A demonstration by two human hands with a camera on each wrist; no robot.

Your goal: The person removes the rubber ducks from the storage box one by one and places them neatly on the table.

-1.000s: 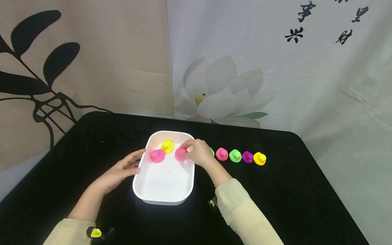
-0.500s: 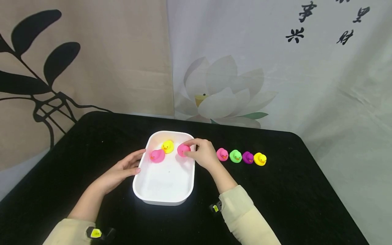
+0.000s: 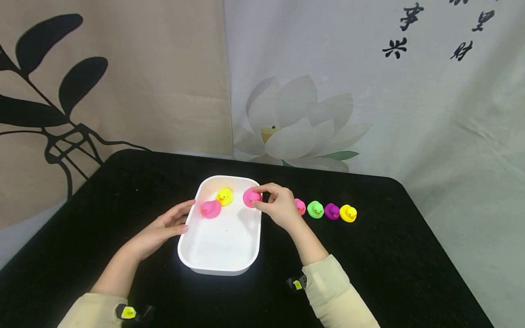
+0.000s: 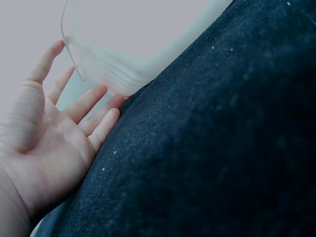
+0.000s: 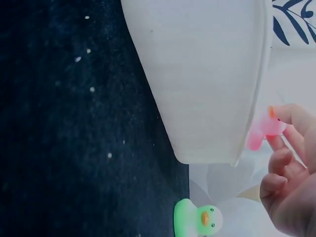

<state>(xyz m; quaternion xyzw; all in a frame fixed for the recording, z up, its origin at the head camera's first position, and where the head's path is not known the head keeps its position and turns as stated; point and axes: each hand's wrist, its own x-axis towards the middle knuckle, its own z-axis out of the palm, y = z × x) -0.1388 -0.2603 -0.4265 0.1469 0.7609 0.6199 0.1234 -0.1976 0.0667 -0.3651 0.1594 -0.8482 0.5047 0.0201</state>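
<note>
2 arms (image 3: pixel 316 246) reach forward, the left hand (image 3: pixel 166 224) with fingers (image 4: pixel 87 102) spread loosely, the right hand (image 3: pixel 280 207) pinching between thumb (image 3: pixel 264 207) and fingertip (image 3: pixel 262 187).

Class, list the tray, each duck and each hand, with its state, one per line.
White tray: upright, bearing two ducks.
Held pink duck: up at the tray rim.
Right hand: pinching held pink duck.
Left hand: fingers extended, touching the tray.
Tray yellow duck: standing inside.
Tray pink duck: resting inside.
Row pink duck: partly behind right hand.
Row green duck: upright.
Row purple duck: upright.
Row yellow duck: upright.
Green duck near tray: upright.
</note>
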